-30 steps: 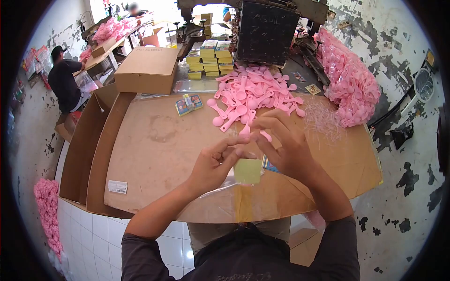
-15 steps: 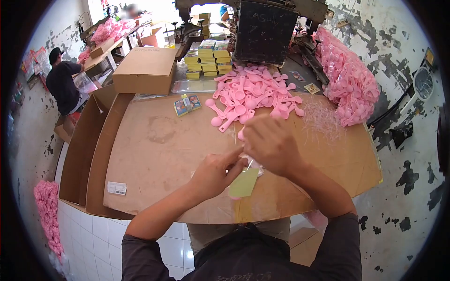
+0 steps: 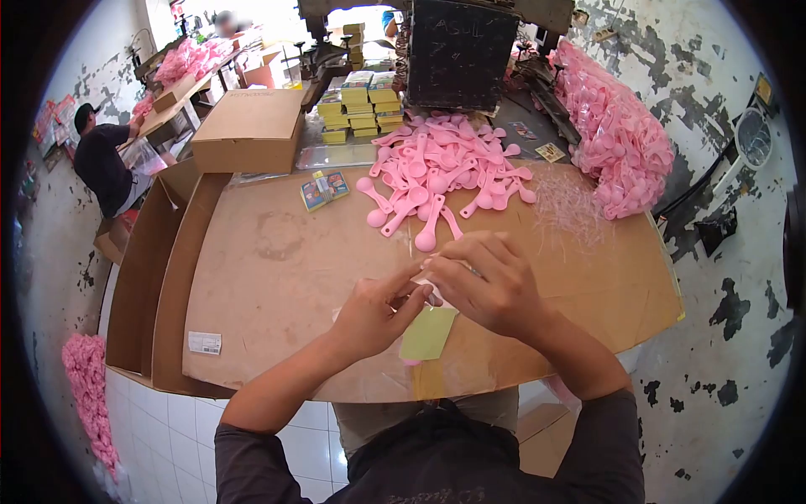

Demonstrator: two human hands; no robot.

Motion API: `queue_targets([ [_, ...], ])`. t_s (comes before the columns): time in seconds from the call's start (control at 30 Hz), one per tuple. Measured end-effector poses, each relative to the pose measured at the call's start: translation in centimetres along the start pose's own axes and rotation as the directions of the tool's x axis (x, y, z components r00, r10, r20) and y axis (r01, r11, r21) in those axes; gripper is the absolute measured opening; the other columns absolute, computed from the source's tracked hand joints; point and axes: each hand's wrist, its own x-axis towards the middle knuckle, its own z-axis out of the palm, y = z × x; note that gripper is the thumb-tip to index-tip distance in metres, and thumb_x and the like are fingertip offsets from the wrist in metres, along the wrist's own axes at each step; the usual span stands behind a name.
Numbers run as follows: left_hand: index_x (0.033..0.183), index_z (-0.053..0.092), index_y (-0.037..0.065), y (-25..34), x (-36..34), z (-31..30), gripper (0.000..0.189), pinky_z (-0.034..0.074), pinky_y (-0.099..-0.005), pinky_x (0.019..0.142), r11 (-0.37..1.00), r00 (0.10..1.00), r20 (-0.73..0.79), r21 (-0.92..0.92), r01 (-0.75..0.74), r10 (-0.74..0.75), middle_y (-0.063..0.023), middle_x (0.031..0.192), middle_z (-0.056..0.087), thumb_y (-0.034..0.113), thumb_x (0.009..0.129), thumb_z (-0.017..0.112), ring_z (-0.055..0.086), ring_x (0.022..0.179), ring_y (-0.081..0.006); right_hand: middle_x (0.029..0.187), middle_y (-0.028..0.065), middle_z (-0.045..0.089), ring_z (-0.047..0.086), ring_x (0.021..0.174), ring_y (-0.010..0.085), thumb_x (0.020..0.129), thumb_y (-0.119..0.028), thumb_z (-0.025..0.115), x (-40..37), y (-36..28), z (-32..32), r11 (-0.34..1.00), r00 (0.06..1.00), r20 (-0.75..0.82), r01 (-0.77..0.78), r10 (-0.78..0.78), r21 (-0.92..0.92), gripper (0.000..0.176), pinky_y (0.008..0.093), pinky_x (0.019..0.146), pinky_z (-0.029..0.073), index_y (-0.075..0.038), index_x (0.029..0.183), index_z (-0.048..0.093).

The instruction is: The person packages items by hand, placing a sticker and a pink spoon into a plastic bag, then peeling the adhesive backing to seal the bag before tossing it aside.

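My left hand (image 3: 376, 312) is closed, thumb and fingers pinched together just above a yellow-green card (image 3: 428, 334). Whatever those fingertips grip is small and mostly hidden. My right hand (image 3: 494, 284) is bent inward with its fingers pinched, and its tips meet the left fingertips. A small whitish bit shows between the two hands, too small to name. A bit of pink peeks out under the card's lower edge. Just beyond the hands lies a pile of pink plastic scoops (image 3: 437, 172), the nearest pink scoop (image 3: 427, 231) close to my right fingers.
The cardboard-covered table (image 3: 252, 294) carries a banded card bundle (image 3: 324, 191) and loose clear strips (image 3: 571, 206). Stacks of cards (image 3: 357, 105), a closed carton (image 3: 248, 126) and a black box (image 3: 457, 59) stand behind. A large bag of scoops (image 3: 625, 143) sits right. A person (image 3: 102, 160) sits at left.
My right hand has come down and turned, its fingertips now at the left hand's. The left hand and the card have barely moved. The view has shifted slightly.
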Motion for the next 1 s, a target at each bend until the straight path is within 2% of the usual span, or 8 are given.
queue_targets([
  [0.27, 0.139, 0.056, -0.002, -0.6, 0.2, 0.0, 0.039, 0.057, -0.0288, 0.069, 0.996, 0.997, -0.005, 0.048, -0.077, 0.077, -0.0132, 0.092, 0.079, 0.007, 0.102, 0.062, 0.074, 0.075, -0.0147, 0.095, 0.0048, 0.061, 0.061, 0.092, 0.021, 0.085, -0.012, 0.072, 0.1, 1.3, 0.8, 0.914, 0.955, 0.034, -0.291, 0.294, 0.283, 0.016, 0.035, 0.078, 0.046, -0.007, 0.099, 0.065],
  [0.37, 0.14, 0.053, -0.004, -0.1, 0.3, -0.5, 0.037, 0.057, -0.0276, 0.078, 0.995, 1.0, 0.018, -0.098, 0.011, -0.01, -0.0135, 0.098, 0.079, 0.005, 0.104, 0.057, 0.073, 0.086, -0.0123, 0.092, 0.0023, 0.062, 0.06, 0.087, 0.014, 0.096, -0.013, 0.065, -1.3, 5.3, -1.8, 0.612, 0.826, 0.174, -0.522, 0.536, 0.594, 0.009, 0.0332, 0.075, 0.047, -0.006, 0.101, 0.063],
  [0.43, 0.142, 0.052, -0.004, -0.3, 0.3, -0.7, 0.037, 0.057, -0.0278, 0.082, 0.973, 0.998, 0.005, -0.22, 0.063, -0.064, -0.0137, 0.101, 0.078, 0.005, 0.105, 0.055, 0.073, 0.091, -0.0126, 0.089, -0.0002, 0.06, 0.059, 0.084, 0.0085, 0.098, -0.013, 0.063, -4.2, 10.4, -6.0, 0.015, 0.675, 0.462, -0.574, 0.576, 0.819, 0.012, 0.0319, 0.073, 0.049, -0.004, 0.105, 0.06],
  [0.5, 0.143, 0.05, -0.003, -0.5, 0.6, -1.1, 0.038, 0.057, -0.0281, 0.085, 0.945, 0.994, -0.023, -0.313, 0.098, -0.111, -0.0142, 0.105, 0.077, 0.005, 0.106, 0.054, 0.072, 0.094, -0.0131, 0.093, 0.0064, 0.065, 0.064, 0.086, 0.017, 0.096, -0.01, 0.063, -9.5, 18.0, -8.2, -0.162, 0.824, 0.432, -0.401, 0.365, 0.902, 0.025, 0.0355, 0.08, 0.052, 0.0, 0.118, 0.059],
  [0.57, 0.144, 0.052, 0.0, -1.0, 0.6, -0.7, 0.039, 0.057, -0.0276, 0.079, 0.943, 0.992, -0.08, -0.326, 0.067, -0.098, -0.0132, 0.102, 0.078, 0.006, 0.106, 0.056, 0.071, 0.091, -0.0114, 0.1, 0.0119, 0.067, 0.065, 0.094, 0.0223, 0.093, -0.004, 0.06, -17.7, 23.3, -6.7, 0.701, 0.696, 0.192, -0.711, 0.692, 0.052, 0.032, 0.0364, 0.086, 0.052, 0.002, 0.124, 0.058],
  [0.6, 0.144, 0.052, 0.002, -1.1, 0.7, -0.7, 0.039, 0.057, -0.0273, 0.076, 0.943, 0.99, -0.112, -0.329, 0.049, -0.091, -0.0127, 0.101, 0.078, 0.006, 0.105, 0.057, 0.071, 0.09, -0.0105, 0.103, 0.0146, 0.068, 0.066, 0.098, 0.0249, 0.092, -0.001, 0.058, -17.5, 22.9, -6.2, 0.581, 0.734, -0.034, -0.564, 0.678, -0.586, 0.036, 0.0369, 0.089, 0.052, 0.004, 0.127, 0.058],
  [0.8, 0.143, 0.05, -0.003, -0.7, 1.0, -0.3, 0.039, 0.058, -0.0288, 0.083, 0.93, 0.982, -0.125, -0.356, 0.089, -0.142, -0.0168, 0.11, 0.075, 0.005, 0.106, 0.055, 0.072, 0.096, -0.0145, 0.112, 0.0164, 0.069, 0.068, 0.099, 0.0298, 0.089, -0.005, 0.066, -10.2, 14.4, -4.5, 0.737, 0.75, -0.009, -0.652, 0.661, -0.179, 0.043, 0.0404, 0.089, 0.053, -0.001, 0.132, 0.062],
  [1.0, 0.143, 0.05, -0.002, -1.2, 0.9, -0.3, 0.038, 0.059, -0.0288, 0.082, 0.908, 0.983, -0.077, -0.4, 0.124, -0.168, -0.0162, 0.109, 0.075, 0.008, 0.107, 0.055, 0.071, 0.097, -0.0143, 0.1, 0.0055, 0.07, 0.065, 0.09, 0.0124, 0.094, -0.013, 0.073, -2.2, 1.8, -0.1, 0.401, 0.724, 0.556, -0.689, 0.408, 0.603, 0.033, 0.0296, 0.079, 0.052, 0.001, 0.123, 0.065],
])
